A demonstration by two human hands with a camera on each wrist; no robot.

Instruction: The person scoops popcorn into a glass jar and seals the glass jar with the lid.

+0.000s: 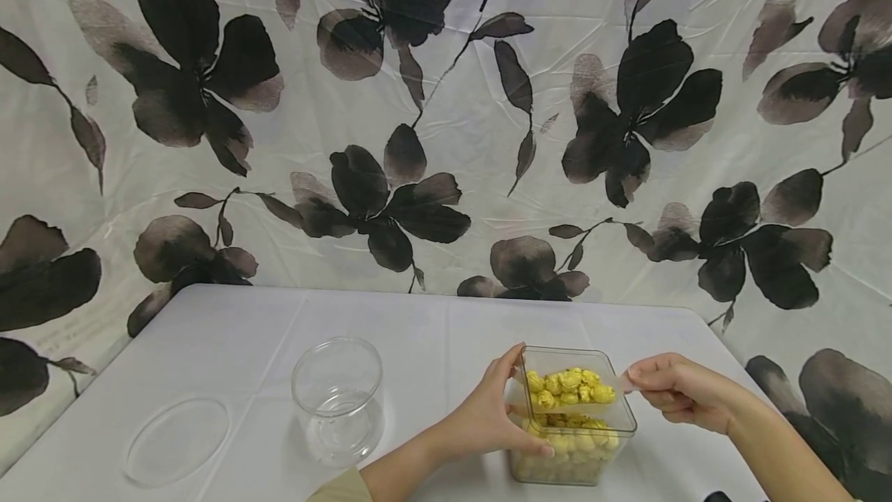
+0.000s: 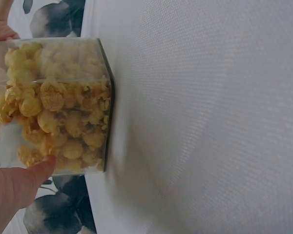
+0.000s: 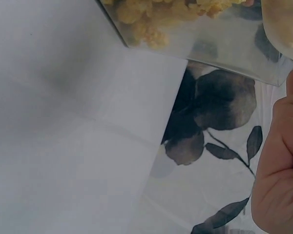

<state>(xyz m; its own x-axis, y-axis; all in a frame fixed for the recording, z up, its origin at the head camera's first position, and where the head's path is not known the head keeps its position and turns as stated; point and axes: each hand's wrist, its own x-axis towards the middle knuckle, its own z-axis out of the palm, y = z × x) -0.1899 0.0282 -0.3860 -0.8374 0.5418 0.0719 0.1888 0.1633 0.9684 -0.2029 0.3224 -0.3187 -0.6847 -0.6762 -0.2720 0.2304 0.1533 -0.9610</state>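
Observation:
A clear square container (image 1: 574, 455) of yellow popcorn (image 2: 73, 122) stands on the table at the front right. My left hand (image 1: 481, 413) grips its left side, with the thumb (image 2: 44, 168) on the front wall and the fingers around the back corner. At the right rim, my right hand (image 1: 686, 390) pinches the handle of a translucent scoop (image 3: 283, 29). The scoop's bowl is inside the container's mouth and carries a heap of popcorn (image 1: 567, 387), above the rest of the popcorn. In the right wrist view, most of the right hand's fingers are out of frame.
A round clear jar (image 1: 337, 401) stands left of the container. Farther left, a clear round lid (image 1: 177, 440) lies flat on the white table (image 1: 244, 339). A flower-patterned cloth (image 1: 488, 177) hangs behind the table. Part of a small black object (image 1: 716, 496) shows at the lower right edge.

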